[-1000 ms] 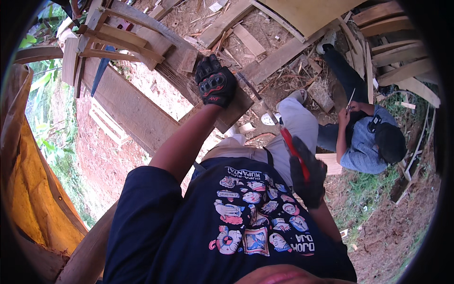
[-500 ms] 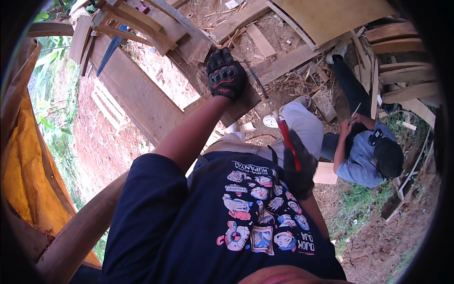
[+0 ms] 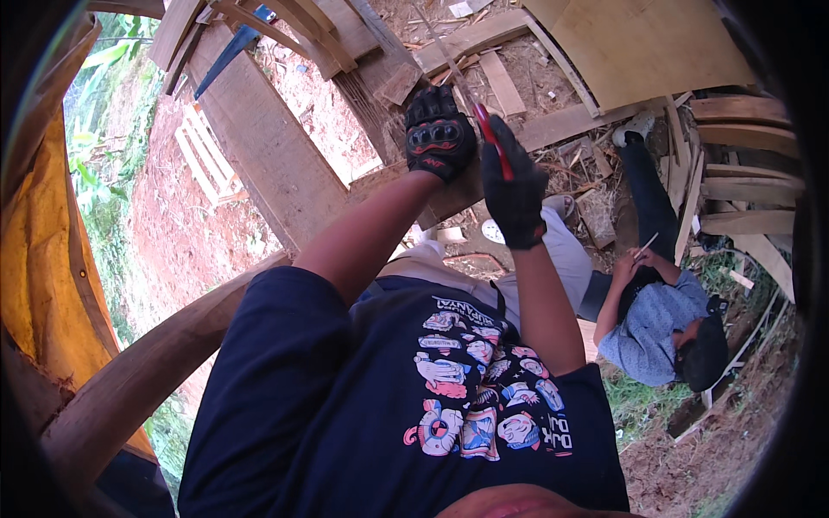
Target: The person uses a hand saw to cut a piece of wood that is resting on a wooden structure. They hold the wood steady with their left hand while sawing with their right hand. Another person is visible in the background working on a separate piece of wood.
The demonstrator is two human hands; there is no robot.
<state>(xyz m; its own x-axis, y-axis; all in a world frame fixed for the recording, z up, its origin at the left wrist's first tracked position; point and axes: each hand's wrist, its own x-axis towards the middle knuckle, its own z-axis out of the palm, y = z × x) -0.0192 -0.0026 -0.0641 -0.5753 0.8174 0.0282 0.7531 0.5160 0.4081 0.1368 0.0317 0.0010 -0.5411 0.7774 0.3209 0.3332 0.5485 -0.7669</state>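
Note:
My left hand (image 3: 439,136), in a black glove with hard knuckle guards, presses down on a wooden board (image 3: 456,197) laid across the workbench planks. Its fingers lie close together, bent over the wood; their tips are partly hidden. Just right of it, my right hand (image 3: 511,186), also in a black glove, is closed round the red handle (image 3: 493,142) of a saw. The saw's long, narrow blade (image 3: 449,65) points away from me, past the left hand's fingers. A small wooden block (image 3: 399,84) lies beside the left fingertips.
A wide plank (image 3: 259,129) runs along the left, with a blue saw blade (image 3: 226,62) on it. Curved timber pieces (image 3: 747,138) are stacked at right. A co-worker (image 3: 661,328) sits nearby holding a thin stick. A round log (image 3: 164,363) slants at lower left.
My right hand has swung up and forward with the saw, from beside my body to next to the left hand. The left hand keeps its place on the board while the view shifts.

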